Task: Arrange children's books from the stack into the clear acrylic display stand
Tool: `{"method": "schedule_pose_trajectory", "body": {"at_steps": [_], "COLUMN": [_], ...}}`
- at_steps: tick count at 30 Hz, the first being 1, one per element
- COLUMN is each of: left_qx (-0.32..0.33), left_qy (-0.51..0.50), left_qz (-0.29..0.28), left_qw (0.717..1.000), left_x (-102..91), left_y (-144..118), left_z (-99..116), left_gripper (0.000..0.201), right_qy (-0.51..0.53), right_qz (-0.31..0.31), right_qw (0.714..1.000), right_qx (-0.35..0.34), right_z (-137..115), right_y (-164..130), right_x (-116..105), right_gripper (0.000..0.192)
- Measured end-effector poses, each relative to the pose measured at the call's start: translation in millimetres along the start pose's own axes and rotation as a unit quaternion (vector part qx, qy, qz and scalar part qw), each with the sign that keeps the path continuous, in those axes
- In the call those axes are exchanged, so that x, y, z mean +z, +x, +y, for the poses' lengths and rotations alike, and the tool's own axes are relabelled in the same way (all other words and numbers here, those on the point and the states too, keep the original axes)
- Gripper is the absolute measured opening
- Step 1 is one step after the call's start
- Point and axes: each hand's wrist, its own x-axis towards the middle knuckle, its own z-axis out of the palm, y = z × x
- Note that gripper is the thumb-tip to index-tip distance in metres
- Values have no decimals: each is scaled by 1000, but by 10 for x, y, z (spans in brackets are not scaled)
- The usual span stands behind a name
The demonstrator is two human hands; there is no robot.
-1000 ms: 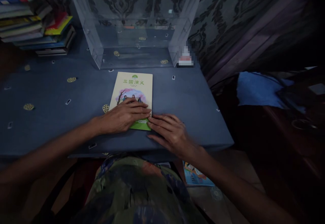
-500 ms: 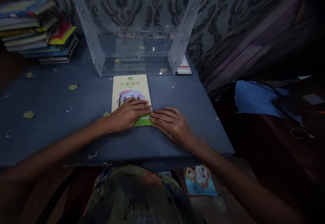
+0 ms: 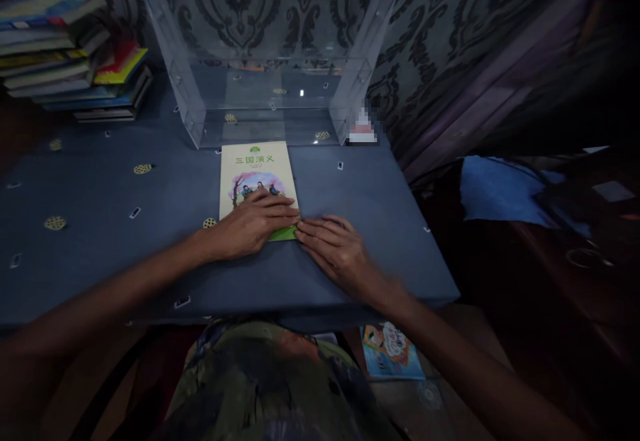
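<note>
A cream paperback book (image 3: 260, 161) with green Chinese title characters, a painted scene and a green lower band lies closed on the blue tablecloth. My left hand (image 3: 253, 222) rests flat across the lower part of its cover, fingers stretched to the right. Beside the lower right edge of the book, my right hand (image 3: 333, 244) lies low with its fingers extended, their tips touching or almost touching the edge. The fingertips of both hands come close together there. Part of the painting and most of the green band are hidden under my left hand.
Just behind the book stands a clear acrylic shelf (image 3: 197, 111). A tall stack of books (image 3: 50, 61) is at the back left. A pixelated white object (image 3: 363, 135) stands by the shelf's right side. Below the table's front edge lies a blue-and-orange book (image 3: 393, 354).
The book has shifted slightly away from me beneath my left hand, which now covers the label in the green band. My right hand stays by the book's edge.
</note>
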Motion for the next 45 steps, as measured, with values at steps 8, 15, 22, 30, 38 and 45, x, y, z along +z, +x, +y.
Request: {"method": "schedule_pose_trajectory", "body": {"at_steps": [8, 15, 22, 30, 38, 45], "left_qx": [14, -2, -78, -129, -163, -200], "left_qy": [35, 112, 172, 218, 168, 143], "left_qz": [1, 36, 38, 50, 90, 114], "left_qw": [999, 993, 981, 966, 968, 963], "left_x": [49, 129, 237, 282, 256, 233], "left_y": [-53, -169, -254, -352, -665, -879], "left_z": [77, 301, 635, 823, 818, 824], "left_gripper": [46, 42, 43, 41, 47, 52], "right_qy": [-16, -29, -52, -70, -72, -78], "right_qz": [-2, -11, -14, -10, -5, -7], "right_qw": [1000, 999, 995, 994, 995, 996], "right_qx": [-6, 40, 82, 86, 75, 48], "right_z": [-82, -180, -347, -385, -381, -417], "right_y": [-60, -107, -97, -98, -86, -47], "right_x": [-33, 6, 15, 43, 48, 74], "right_gripper": [25, 31, 35, 40, 35, 33]}}
